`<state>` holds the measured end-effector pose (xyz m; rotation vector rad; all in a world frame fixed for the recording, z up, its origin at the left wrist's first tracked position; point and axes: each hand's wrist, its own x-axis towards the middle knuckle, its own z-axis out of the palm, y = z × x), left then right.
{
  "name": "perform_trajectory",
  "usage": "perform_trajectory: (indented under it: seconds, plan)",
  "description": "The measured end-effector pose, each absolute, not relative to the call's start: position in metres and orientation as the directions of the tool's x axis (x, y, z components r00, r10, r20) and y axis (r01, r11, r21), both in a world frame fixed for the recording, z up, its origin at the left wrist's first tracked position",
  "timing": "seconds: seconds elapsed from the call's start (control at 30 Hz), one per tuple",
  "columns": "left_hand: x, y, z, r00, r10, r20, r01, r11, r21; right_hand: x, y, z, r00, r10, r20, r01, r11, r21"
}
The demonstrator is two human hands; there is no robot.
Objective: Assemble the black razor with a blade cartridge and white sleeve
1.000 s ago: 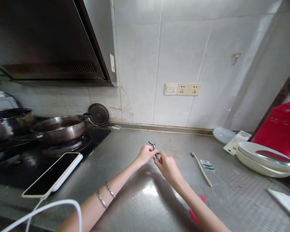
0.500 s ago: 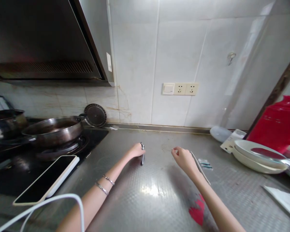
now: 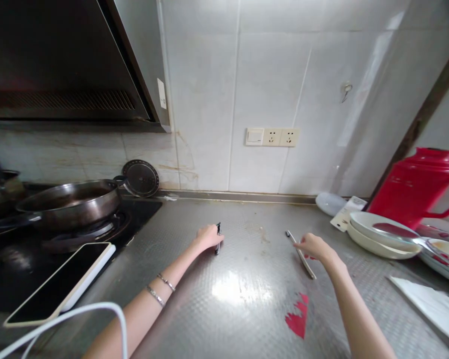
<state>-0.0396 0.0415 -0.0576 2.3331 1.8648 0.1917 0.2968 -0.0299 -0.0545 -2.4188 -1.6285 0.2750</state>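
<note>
My left hand (image 3: pixel 208 236) is closed at the middle of the steel counter (image 3: pixel 194 304). From its fingers a small slim black-and-silver tool (image 3: pixel 217 248) sticks out; its exact kind is not clear. Farther right, my right hand (image 3: pixel 316 248) has its fingers curled at a slim, pale, stick-shaped tool (image 3: pixel 307 265) with a dark tip, which lies slanted on the counter. The fingertips touch this tool, though how firmly is hidden. A torn-edged red piece (image 3: pixel 298 316) lies nearer to me, and a little red shows beneath the right hand.
A phone (image 3: pixel 60 284) with a white cable (image 3: pixel 97 303) lies by the stove at left, where a steel pan (image 3: pixel 73 202) stands. Stacked plates (image 3: pixel 377 244), a red jug (image 3: pixel 415 184) and white paper (image 3: pixel 430 304) are at right. Behind stands the tiled wall (image 3: pixel 198 89).
My right hand has moved right, back to the pale stick-shaped tool, its fingers now at it. The left hand stays in place on its tool. The view has turned slightly right.
</note>
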Motion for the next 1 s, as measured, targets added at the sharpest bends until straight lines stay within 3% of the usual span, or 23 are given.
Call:
perform_trajectory:
  seconds: [0.1, 0.43, 0.57, 0.77, 1.0]
  plan:
    - [-0.039, 0.042, -0.057, 0.205, 0.979, -0.014, 0.958, -0.198, 0.205, 0.3, -0.029, -0.059, 0.317, 0.936, -0.153, 0.887, -0.349, -0.301]
    - [-0.036, 0.039, -0.059, 0.235, 0.972, 0.016, 0.949, -0.233, 0.212, 0.298, -0.024, -0.068, 0.294, 0.94, -0.174, 0.915, -0.329, -0.232]
    - [-0.033, 0.037, -0.059, 0.222, 0.975, 0.014, 0.95, -0.219, 0.224, 0.271, -0.023, -0.056, 0.234, 0.97, -0.071, 0.954, -0.243, -0.174]
    - [-0.031, 0.035, -0.061, 0.229, 0.973, 0.018, 0.954, -0.228, 0.193, 0.17, -0.022, -0.047, -0.014, 1.0, 0.024, 0.972, 0.019, -0.233]
    - [-0.027, 0.035, -0.061, 0.229, 0.974, 0.004, 0.956, -0.225, 0.188, 0.116, -0.01, -0.057, -0.042, 0.999, 0.022, 0.962, 0.047, -0.268]
